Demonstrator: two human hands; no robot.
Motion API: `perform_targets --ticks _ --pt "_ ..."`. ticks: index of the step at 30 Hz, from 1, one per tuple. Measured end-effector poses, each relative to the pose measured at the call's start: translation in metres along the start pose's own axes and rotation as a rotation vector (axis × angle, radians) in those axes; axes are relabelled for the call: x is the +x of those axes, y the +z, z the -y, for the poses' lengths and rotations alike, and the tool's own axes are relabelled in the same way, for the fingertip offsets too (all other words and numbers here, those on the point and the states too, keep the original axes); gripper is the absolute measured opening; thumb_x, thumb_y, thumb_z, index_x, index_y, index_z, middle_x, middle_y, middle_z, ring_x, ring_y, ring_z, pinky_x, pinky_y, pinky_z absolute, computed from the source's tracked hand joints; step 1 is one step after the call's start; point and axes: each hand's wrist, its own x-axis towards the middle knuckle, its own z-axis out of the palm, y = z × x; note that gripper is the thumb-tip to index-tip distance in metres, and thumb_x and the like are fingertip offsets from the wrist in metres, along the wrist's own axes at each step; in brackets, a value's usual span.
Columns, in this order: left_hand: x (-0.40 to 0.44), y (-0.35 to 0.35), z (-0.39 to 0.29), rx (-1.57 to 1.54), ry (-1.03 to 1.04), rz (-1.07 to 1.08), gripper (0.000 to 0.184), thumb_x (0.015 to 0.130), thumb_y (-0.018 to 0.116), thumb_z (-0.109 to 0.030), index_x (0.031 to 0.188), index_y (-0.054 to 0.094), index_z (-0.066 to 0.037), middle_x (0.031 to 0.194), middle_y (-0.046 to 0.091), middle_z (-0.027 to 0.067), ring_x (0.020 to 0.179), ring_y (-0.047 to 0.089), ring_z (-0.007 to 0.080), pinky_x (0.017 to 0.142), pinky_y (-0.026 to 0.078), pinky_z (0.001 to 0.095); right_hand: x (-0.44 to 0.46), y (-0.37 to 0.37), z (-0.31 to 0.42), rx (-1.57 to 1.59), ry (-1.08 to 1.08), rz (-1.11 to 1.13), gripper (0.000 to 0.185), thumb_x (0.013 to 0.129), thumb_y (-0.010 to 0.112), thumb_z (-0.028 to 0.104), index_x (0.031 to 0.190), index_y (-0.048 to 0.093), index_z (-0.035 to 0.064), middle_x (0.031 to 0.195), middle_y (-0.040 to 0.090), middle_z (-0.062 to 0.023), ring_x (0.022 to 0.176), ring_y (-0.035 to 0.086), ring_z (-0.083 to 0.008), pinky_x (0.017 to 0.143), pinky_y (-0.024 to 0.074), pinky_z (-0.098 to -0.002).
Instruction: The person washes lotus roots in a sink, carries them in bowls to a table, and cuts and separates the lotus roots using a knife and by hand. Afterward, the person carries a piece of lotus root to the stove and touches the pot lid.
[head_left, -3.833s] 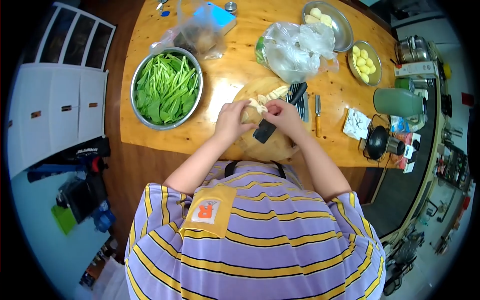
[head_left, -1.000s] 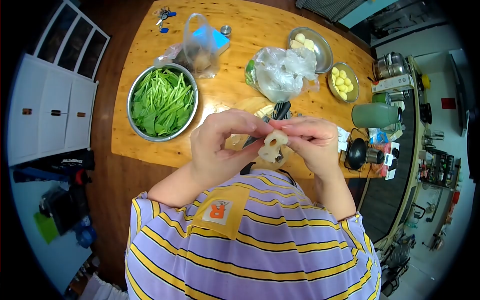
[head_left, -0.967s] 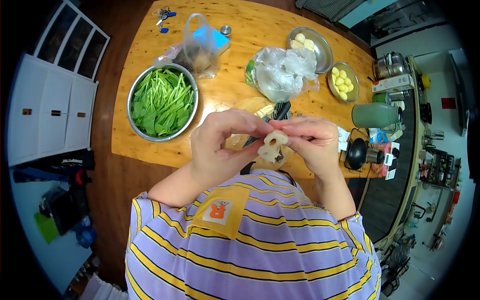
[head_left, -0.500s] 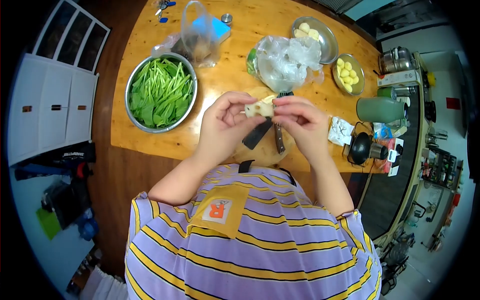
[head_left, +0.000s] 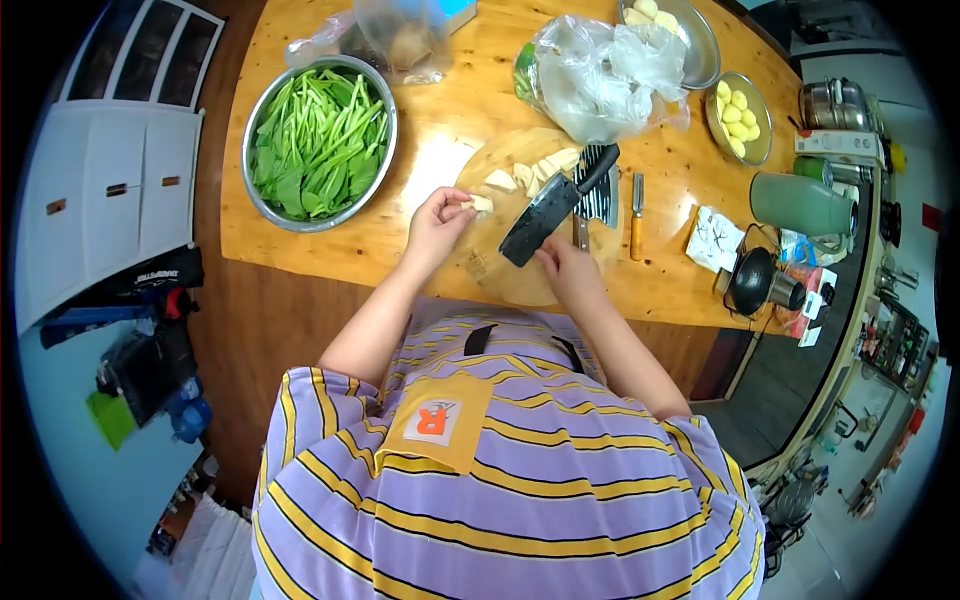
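Observation:
My left hand (head_left: 438,228) pinches a pale piece of lotus root (head_left: 480,203) at the left side of the round wooden cutting board (head_left: 485,262). My right hand (head_left: 572,270) is low on the board, fingers curled together by the edge of a black-bladed cleaver (head_left: 540,218); whether they hold anything is hidden. The cleaver lies slantwise, its black handle pointing up and right across a knife with a striped blade (head_left: 602,200). Pale cut pieces (head_left: 545,170) are scattered along the board's far side.
Leafy greens fill a metal basin (head_left: 388,165) on the left. Farther back are a plastic bag (head_left: 600,75), a bowl of peeled potatoes (head_left: 738,118) and another metal bowl (head_left: 703,50). Right of the board lie a wooden-handled tool (head_left: 637,220), crumpled white packaging (head_left: 714,238) and a green bottle (head_left: 800,203).
My hands have parted from the holed lotus root piece held up between them. My left hand has moved left with a piece; my right hand has dropped beside the cleaver.

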Motion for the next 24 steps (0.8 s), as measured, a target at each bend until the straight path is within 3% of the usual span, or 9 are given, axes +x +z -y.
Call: perform_targets --ticks 2,5,7,9,15,16,19,20,24 --pt "0.002 -0.001 0.005 0.053 0.015 0.009 0.017 0.089 0.066 0.004 0.103 0.059 -0.004 0.094 0.068 0.0027 0.077 0.058 0.0020 0.063 0.042 0.0164 0.001 0.009 -0.018 -0.215 0.024 -0.058 0.009 0.084 0.063 0.010 0.090 0.058 0.0054 0.095 0.065 -0.0175 0.092 0.063 -0.0367 0.075 0.0486 -0.0475" --pt "0.005 -0.004 0.014 0.137 0.036 0.050 0.012 0.090 0.066 0.003 0.100 0.061 -0.003 0.094 0.068 0.0026 0.078 0.059 0.0025 0.067 0.045 0.0166 0.011 -0.019 -0.036 -0.316 -0.007 -0.202 0.016 0.080 0.063 0.006 0.096 0.058 0.0054 0.113 0.061 -0.0181 0.106 0.057 -0.0365 0.087 0.0464 -0.0451" --pt "0.008 -0.001 0.022 0.107 0.052 0.085 0.010 0.091 0.065 0.003 0.098 0.062 -0.003 0.094 0.068 0.0024 0.078 0.059 0.0029 0.069 0.047 0.0166 0.035 -0.040 -0.040 -0.424 -0.297 -0.360 0.022 0.080 0.059 0.002 0.102 0.059 0.0057 0.126 0.058 -0.0147 0.117 0.053 -0.0334 0.098 0.0427 -0.0431" --pt "0.006 0.002 0.026 0.135 0.033 0.118 0.009 0.091 0.065 0.003 0.098 0.062 -0.002 0.093 0.068 0.0020 0.078 0.059 0.0035 0.071 0.048 0.0167 0.062 -0.062 -0.035 -0.601 -0.419 -0.262 0.024 0.083 0.054 0.002 0.105 0.060 0.0079 0.128 0.058 -0.0122 0.120 0.054 -0.0303 0.107 0.0393 -0.0415" --pt "0.008 0.007 0.026 0.352 0.085 0.088 0.010 0.088 0.068 0.003 0.097 0.064 -0.002 0.091 0.067 0.0028 0.078 0.061 0.0065 0.070 0.050 0.0199 0.113 -0.075 -0.053 -0.763 -0.789 0.069 0.016 0.085 0.053 0.008 0.099 0.058 0.0096 0.105 0.060 -0.0072 0.116 0.055 -0.0252 0.114 0.0347 -0.0409" --pt "0.008 0.008 0.025 0.426 0.094 0.074 0.011 0.088 0.068 0.004 0.096 0.065 -0.002 0.090 0.067 0.0034 0.078 0.061 0.0075 0.070 0.050 0.0208 0.112 -0.082 -0.052 -0.720 -0.837 0.061 0.015 0.084 0.054 0.006 0.098 0.057 0.0100 0.095 0.057 -0.0071 0.112 0.056 -0.0255 0.114 0.0357 -0.0396" --pt "0.004 0.009 0.021 0.585 0.254 0.003 0.011 0.085 0.070 0.003 0.094 0.067 -0.002 0.087 0.066 0.0064 0.076 0.063 0.0118 0.068 0.051 0.0233 0.096 -0.107 -0.050 -0.632 -0.725 0.243 0.019 0.081 0.057 0.004 0.099 0.056 0.0095 0.095 0.056 -0.0080 0.106 0.056 -0.0287 0.108 0.0405 -0.0402" --pt "0.003 0.008 0.020 0.594 0.271 0.001 0.011 0.084 0.071 0.003 0.094 0.067 -0.001 0.087 0.066 0.0065 0.077 0.063 0.0125 0.069 0.052 0.0237 0.085 -0.117 -0.039 -0.608 -0.711 0.267 0.023 0.078 0.063 0.006 0.099 0.055 0.0100 0.094 0.055 -0.0094 0.095 0.058 -0.0316 0.093 0.0487 -0.0424" --pt "0.000 0.007 0.015 0.631 0.338 -0.013 0.010 0.083 0.072 0.002 0.093 0.069 -0.001 0.088 0.067 0.0084 0.079 0.065 0.0167 0.071 0.053 0.0263 0.045 -0.145 -0.024 -0.780 -0.516 0.366 0.027 0.079 0.068 0.016 0.104 0.057 0.0134 0.098 0.054 -0.0112 0.079 0.062 -0.0340 0.070 0.0528 -0.0449"
